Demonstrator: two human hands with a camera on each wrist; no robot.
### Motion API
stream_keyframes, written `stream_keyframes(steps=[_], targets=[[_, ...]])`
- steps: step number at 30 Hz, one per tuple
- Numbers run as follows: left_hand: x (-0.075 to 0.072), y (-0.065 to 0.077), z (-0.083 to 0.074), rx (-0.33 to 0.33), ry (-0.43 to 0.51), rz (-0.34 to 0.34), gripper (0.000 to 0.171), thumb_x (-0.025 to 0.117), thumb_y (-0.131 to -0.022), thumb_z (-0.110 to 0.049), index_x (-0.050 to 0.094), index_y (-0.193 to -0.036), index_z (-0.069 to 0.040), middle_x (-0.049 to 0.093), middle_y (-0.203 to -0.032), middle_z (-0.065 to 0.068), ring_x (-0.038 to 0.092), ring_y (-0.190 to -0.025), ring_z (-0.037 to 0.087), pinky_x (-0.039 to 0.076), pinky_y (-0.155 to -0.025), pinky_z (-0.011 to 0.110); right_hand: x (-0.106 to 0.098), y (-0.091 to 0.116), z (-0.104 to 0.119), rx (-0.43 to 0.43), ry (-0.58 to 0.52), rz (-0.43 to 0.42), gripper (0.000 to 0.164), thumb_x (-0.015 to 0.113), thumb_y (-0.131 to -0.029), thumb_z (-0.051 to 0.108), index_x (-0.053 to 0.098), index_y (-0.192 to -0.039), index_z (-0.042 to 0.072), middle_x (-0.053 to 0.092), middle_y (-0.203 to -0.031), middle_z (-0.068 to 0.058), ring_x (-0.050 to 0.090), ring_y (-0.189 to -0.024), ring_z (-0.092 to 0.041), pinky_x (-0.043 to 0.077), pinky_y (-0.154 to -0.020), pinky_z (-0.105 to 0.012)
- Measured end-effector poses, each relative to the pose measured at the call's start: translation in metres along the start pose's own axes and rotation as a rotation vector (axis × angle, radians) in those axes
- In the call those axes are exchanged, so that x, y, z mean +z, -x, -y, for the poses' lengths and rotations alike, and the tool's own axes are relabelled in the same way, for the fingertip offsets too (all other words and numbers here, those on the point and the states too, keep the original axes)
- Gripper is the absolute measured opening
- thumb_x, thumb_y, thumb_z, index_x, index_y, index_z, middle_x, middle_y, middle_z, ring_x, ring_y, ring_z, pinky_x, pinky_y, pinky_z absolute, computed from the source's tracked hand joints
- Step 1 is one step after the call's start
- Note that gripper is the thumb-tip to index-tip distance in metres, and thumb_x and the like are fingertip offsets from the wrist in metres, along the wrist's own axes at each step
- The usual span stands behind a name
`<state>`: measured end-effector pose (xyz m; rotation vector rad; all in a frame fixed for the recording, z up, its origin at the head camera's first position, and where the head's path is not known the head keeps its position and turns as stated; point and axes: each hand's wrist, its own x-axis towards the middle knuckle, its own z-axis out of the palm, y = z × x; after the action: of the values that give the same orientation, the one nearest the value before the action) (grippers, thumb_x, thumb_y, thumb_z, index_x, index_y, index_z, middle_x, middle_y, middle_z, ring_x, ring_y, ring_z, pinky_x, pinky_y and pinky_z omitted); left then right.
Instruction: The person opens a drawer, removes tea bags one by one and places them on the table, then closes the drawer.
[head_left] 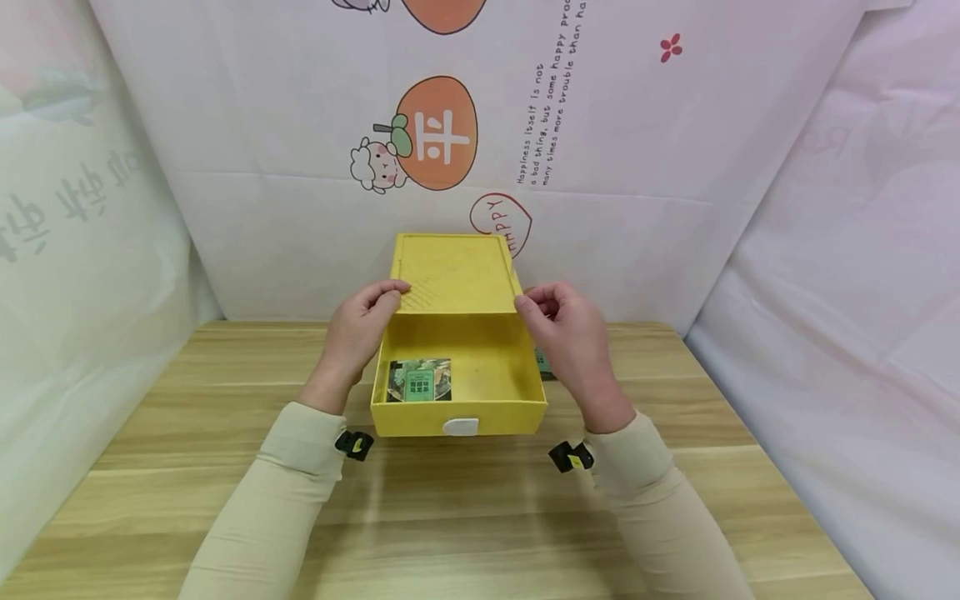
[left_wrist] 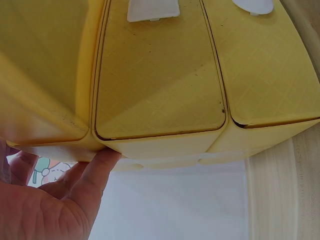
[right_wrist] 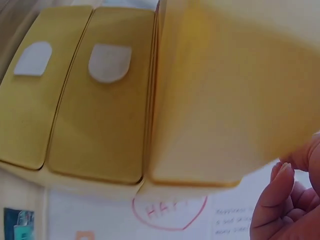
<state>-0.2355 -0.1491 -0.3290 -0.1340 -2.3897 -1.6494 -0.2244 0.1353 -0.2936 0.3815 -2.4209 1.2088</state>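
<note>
Head view: we look down on a yellow cabinet (head_left: 457, 271) at the far side of the wooden table (head_left: 442, 517); its pulled-out top drawer (head_left: 412, 419) hides the front below.
Lower drawers: only the wrist views show us the middle drawer (left_wrist: 160, 85) and the bottom drawer (left_wrist: 270, 70), both pushed in; at left wrist, the picture's upper edge cuts off their white tabs (left_wrist: 153, 7).
Top drawer's outline: at right wrist it is blurred and runs out of view.
Green packet (head_left: 420, 379): it lies inside the top drawer, on the left; its smallest print is too fine for us.
Second green item (head_left: 543, 362): the right hand (head_left: 573, 333) partly covers it beside the cabinet; we cannot make out what it is.
Left hand (head_left: 356, 325): fingers apart, touching the cabinet's upper left edge and side; we see no digit wrapped round anything.
Right hand's grip: fingers curled, thumb close to them at the cabinet's upper right front corner; we cannot tell whether they clamp the edge or merely touch it.
Cabinet's place: between both hands, its top drawer reaching towards the person between the wrists.
</note>
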Motion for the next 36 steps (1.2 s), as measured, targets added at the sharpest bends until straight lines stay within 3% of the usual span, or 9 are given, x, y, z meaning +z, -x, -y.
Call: stream_keyframes(steps=[6, 11, 23, 36], targets=[[-0.001, 0.000, -0.001, -0.003, 0.001, 0.004, 0.040, 0.047, -0.108, -0.043, 0.069, -0.136, -0.023, 0.059, -0.148, -0.004, 0.054, -0.124, 0.024, 0.044, -0.108, 0.047, 0.007, 0.007, 0.018, -0.082, 0.082, 0.057, 0.019, 0.074, -0.099, 0.027, 0.072, -0.099, 0.008, 0.069, -0.085, -0.005, 0.059, -0.074, -0.020, 0.051, -0.063, -0.030], [-0.001, 0.001, 0.000, -0.005, 0.000, 0.007, 0.041, 0.047, -0.108, -0.044, 0.069, -0.136, -0.024, 0.058, -0.149, -0.005, 0.054, -0.120, 0.025, 0.043, -0.104, 0.045, 0.013, 0.009, 0.026, -0.097, 0.140, 0.120, 0.020, 0.076, -0.098, 0.029, 0.072, -0.101, 0.010, 0.072, -0.088, -0.003, 0.063, -0.077, -0.018, 0.055, -0.070, -0.032], [-0.001, 0.000, 0.001, 0.006, -0.003, 0.001, 0.041, 0.046, -0.107, -0.044, 0.069, -0.135, -0.024, 0.059, -0.148, -0.006, 0.054, -0.118, 0.024, 0.043, -0.103, 0.044, 0.019, 0.011, 0.043, -0.047, 0.252, 0.302, 0.036, 0.074, -0.098, 0.036, 0.072, -0.119, 0.006, 0.076, -0.107, -0.004, 0.072, -0.095, -0.019, 0.061, -0.085, -0.037], [-0.001, 0.000, 0.001, 0.010, 0.005, 0.008, 0.041, 0.046, -0.108, -0.043, 0.069, -0.135, -0.023, 0.059, -0.148, -0.004, 0.054, -0.119, 0.025, 0.043, -0.103, 0.045, 0.027, 0.007, 0.056, 0.006, 0.343, 0.546, 0.054, 0.072, -0.097, 0.042, 0.067, -0.135, 0.003, 0.073, -0.121, -0.005, 0.069, -0.108, -0.021, 0.057, -0.097, -0.042]])
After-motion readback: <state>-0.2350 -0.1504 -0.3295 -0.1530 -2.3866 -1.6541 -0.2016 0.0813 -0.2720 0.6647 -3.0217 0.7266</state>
